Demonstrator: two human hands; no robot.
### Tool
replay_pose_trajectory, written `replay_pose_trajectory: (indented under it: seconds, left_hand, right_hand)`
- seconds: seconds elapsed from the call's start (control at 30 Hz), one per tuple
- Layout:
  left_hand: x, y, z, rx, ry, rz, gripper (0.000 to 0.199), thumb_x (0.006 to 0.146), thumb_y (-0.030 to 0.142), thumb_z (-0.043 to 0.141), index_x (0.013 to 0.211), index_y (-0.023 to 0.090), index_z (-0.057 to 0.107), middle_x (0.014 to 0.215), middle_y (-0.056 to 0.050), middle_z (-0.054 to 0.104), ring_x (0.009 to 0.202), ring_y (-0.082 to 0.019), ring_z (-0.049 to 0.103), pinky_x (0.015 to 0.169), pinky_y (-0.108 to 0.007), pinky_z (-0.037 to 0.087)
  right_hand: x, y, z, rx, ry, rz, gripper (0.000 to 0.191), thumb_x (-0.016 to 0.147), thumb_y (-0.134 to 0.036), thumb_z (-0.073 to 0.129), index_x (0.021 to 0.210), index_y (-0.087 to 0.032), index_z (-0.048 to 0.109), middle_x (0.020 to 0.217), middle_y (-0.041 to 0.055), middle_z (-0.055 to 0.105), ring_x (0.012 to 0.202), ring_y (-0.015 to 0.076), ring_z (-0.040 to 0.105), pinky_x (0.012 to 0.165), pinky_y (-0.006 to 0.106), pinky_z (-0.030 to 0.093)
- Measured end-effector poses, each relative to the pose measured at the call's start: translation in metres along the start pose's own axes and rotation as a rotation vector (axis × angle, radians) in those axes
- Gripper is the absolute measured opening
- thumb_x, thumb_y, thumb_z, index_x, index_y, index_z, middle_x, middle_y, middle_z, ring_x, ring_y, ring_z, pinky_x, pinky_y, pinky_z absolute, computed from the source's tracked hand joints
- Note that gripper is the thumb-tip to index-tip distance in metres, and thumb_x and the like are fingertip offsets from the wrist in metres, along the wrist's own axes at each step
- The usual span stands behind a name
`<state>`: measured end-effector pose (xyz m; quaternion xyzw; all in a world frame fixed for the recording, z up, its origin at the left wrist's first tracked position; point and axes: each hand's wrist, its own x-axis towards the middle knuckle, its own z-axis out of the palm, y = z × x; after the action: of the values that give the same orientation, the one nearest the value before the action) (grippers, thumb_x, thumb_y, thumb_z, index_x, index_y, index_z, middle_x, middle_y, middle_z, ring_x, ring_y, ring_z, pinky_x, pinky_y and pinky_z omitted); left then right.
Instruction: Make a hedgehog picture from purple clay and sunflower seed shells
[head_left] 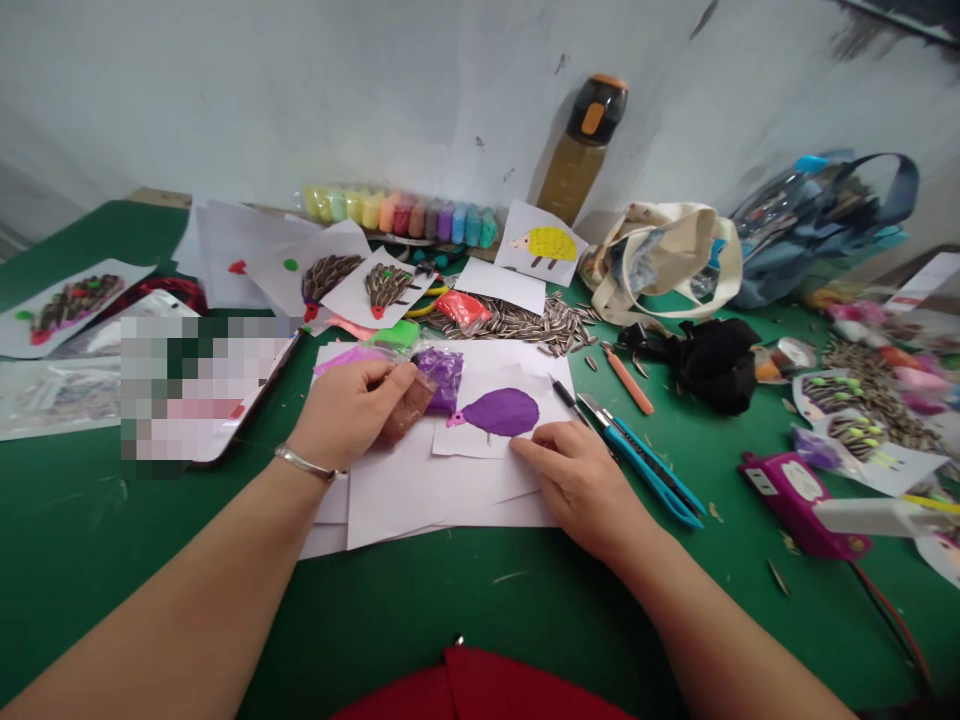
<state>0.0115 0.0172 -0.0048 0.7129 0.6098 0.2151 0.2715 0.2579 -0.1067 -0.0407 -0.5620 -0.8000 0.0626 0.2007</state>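
My left hand [360, 405], with a silver bracelet at the wrist, is closed on a small clear packet of brown modelling clay [406, 408]. It is over the left part of a stack of white paper [442, 500]. On the stack lies a small paper card [450, 441] with a flat purple clay body [504, 412] and a pink clay piece at its left end. My right hand [581, 475] has its thumb and curled fingers at the card's lower right edge, holding it. A packet of purple clay [439, 375] lies just behind my left hand.
Behind the paper are sunflower seeds [525, 322], a red clay packet [463, 311] and seed-covered hedgehog cards [388, 284]. A pen [570, 400] and blue scissors [652, 475] lie right of the stack, a phone [217, 400] left. A bottle [577, 160] stands by the wall.
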Motion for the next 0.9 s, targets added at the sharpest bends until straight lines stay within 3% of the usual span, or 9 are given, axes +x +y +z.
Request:
replay_pose_trajectory:
  seconds: [0.3,0.67,0.9]
  left_hand:
    - [0.0002,-0.0002,0.0002,0.007,0.006,0.005,0.043,0.084,0.056,0.047,0.068,0.022,0.068,0.064,-0.001,0.067,0.065,-0.019,0.059,0.059,-0.029,0.042]
    - [-0.0005,-0.0003,0.0001,0.0,-0.011,-0.021,0.042,0.084,0.056,0.048,0.069,0.023,0.069,0.069,-0.001,0.07,0.068,-0.02,0.062,0.058,-0.028,0.043]
    - [-0.0004,-0.0015,0.0006,0.012,-0.006,-0.017,0.042,0.085,0.056,0.048,0.069,0.023,0.068,0.068,0.0,0.069,0.068,-0.019,0.061,0.059,-0.027,0.043]
  right_hand:
    - [0.001,0.0035,0.0008,0.13,0.044,0.048,0.045,0.082,-0.001,0.044,0.114,-0.022,0.067,0.099,0.0084,0.062,0.09,0.0208,0.055,0.078,0.036,0.047]
    - [-0.0001,-0.0033,-0.0055,0.005,-0.029,-0.017,0.039,0.086,-0.003,0.045,0.113,-0.022,0.066,0.101,0.0095,0.063,0.091,0.0218,0.053,0.081,0.038,0.045]
    - [-0.0016,0.0005,-0.0015,0.063,0.025,0.023,0.037,0.088,-0.006,0.044,0.115,-0.02,0.066,0.101,0.0103,0.063,0.091,0.0221,0.054,0.079,0.039,0.047]
